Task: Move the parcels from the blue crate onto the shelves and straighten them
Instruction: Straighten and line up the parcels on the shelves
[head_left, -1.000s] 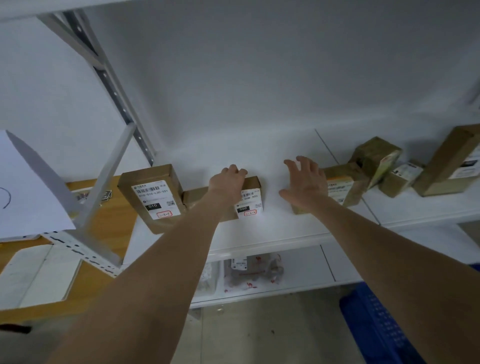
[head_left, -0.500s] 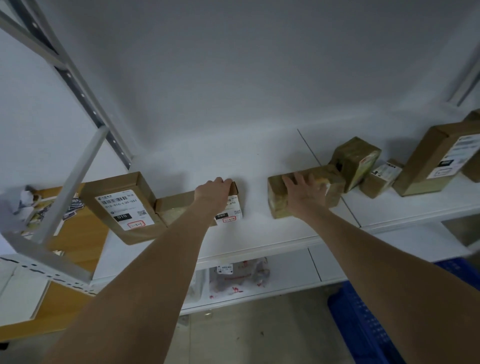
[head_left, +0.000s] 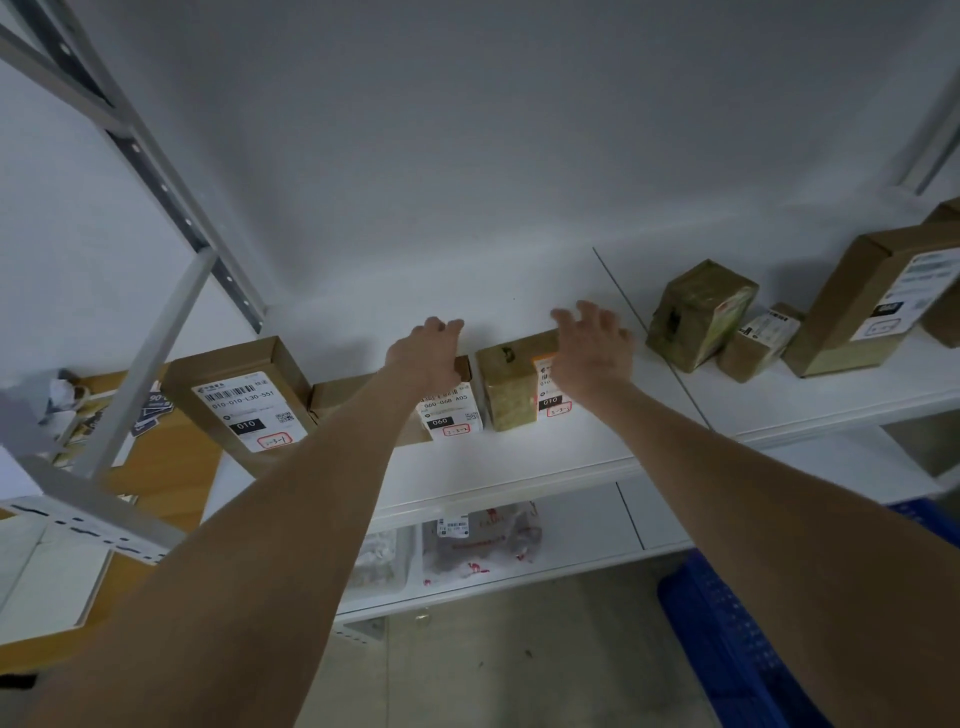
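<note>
060 parcel (head_left: 451, 415) under left hand (head_left: 423, 353), right hand (head_left: 592, 353) beside

A plain pale grey wall (head_left: 467, 130) fills the upper half of the view. At left, a wooden tabletop (head_left: 171, 467) carries a small clutter: a crumpled wad of white paper (head_left: 62, 389) near its far edge, and just beside it a dark printed card (head_left: 153, 413) with white lettering that begins "90", the rest too small to read. Nearer the camera, a flat white panel (head_left: 47, 577) lies on the same tabletop. Below, a grey concrete floor (head_left: 493, 660) shows a few dark specks and scuffs. A dark object (head_left: 15, 680) at the bottom-left edge of the view is cut off and cannot be identified.
</note>
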